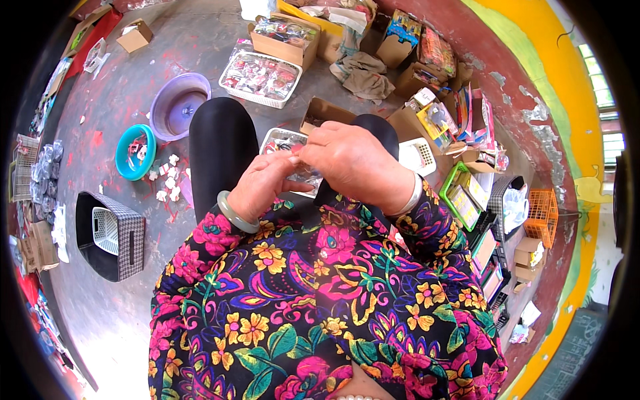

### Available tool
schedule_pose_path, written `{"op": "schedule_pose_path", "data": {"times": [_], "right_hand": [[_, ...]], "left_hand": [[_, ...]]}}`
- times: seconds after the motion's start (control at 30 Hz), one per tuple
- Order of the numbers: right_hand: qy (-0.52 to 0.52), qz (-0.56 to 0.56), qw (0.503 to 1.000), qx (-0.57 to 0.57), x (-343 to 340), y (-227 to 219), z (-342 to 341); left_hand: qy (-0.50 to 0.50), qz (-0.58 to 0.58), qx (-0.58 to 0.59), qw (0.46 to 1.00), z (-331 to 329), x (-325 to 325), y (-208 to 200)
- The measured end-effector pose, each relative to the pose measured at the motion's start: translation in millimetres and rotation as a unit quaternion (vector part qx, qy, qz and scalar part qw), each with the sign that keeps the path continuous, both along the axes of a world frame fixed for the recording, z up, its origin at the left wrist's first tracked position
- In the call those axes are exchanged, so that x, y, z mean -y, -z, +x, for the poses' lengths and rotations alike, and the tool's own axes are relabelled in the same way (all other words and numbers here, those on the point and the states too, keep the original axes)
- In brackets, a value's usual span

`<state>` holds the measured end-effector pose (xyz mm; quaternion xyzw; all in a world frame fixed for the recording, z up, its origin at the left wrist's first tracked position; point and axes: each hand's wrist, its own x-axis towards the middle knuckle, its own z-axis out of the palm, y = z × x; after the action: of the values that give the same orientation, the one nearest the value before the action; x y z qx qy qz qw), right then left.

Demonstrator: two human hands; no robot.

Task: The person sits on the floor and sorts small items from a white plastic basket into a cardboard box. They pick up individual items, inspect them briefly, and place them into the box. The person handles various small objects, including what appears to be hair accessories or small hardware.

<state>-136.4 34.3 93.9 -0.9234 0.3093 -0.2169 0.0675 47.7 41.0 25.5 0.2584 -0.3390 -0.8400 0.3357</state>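
My left hand (259,185), with a pale bangle at its wrist, meets my right hand (355,162) above my lap. The fingertips of both are pinched together. Whatever lies between them is small, with a hint of red, and mostly covered by my fingers. Directly beneath, between my knees, a white plastic basket (265,139) holds small packets; my hands hide much of it. Beyond it stands a larger white basket (291,101) filled with clear packets containing red and white pieces.
Left of my knee sit a purple basin (157,115) and a teal basin (121,160), with white scraps (172,183) nearby. Farther left is a grey woven bin (133,247). Cardboard boxes (320,48) crowd ahead; a green tray (448,179) and an orange crate (541,217) stand right.
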Motion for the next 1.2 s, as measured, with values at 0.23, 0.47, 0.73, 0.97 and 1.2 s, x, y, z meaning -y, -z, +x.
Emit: {"op": "schedule_pose_path", "data": {"times": [0.23, 0.47, 0.73, 0.97, 1.2], "right_hand": [[-0.016, 0.056, 0.998, 0.017, 4.4, 3.6, 0.8], [0.076, 0.146, 0.969, 0.185, 1.9, 8.7, -8.0], [0.060, 0.108, 0.980, 0.155, -6.3, 16.3, 2.4], [0.067, 0.064, 0.996, 0.017, -2.8, -15.5, -7.2], [0.031, 0.031, 0.998, -0.047, -2.6, -13.8, -6.4]], "left_hand": [[-0.035, 0.031, -0.005, 0.999, 1.0, 1.2, -5.2], [-0.060, 0.061, -0.022, 0.996, 4.0, 3.8, -6.1], [-0.013, 0.018, 0.005, 1.000, 3.1, 1.3, -4.0], [-0.028, -0.016, 0.052, 0.998, -1.1, -1.7, -8.5], [0.019, -0.095, 0.100, 0.990, 0.5, -1.1, -1.7]]}}
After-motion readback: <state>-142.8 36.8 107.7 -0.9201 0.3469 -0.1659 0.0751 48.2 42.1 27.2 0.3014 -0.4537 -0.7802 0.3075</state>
